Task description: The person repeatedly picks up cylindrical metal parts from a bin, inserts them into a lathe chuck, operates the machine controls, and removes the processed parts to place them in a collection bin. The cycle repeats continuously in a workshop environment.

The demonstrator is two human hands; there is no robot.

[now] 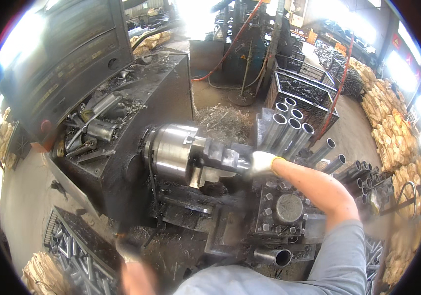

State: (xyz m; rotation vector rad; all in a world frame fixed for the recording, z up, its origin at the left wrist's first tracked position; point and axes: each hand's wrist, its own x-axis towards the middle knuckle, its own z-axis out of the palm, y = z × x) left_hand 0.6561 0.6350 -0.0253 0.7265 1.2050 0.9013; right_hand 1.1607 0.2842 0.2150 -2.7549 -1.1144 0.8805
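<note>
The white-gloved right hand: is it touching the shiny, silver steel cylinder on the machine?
Apart. The head view shows the white-gloved right hand to the right of the silver steel cylinder, with dark grey, blocky metal parts between them.

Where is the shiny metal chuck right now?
In the head view, the chuck is just left of centre, to the left of the gloved right hand.

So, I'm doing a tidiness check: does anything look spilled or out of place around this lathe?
Yes: metal shavings lie heaped on the floor beyond the chuck, uncollected, and metal parts lie jumbled atop the headstock, unsorted.
</note>
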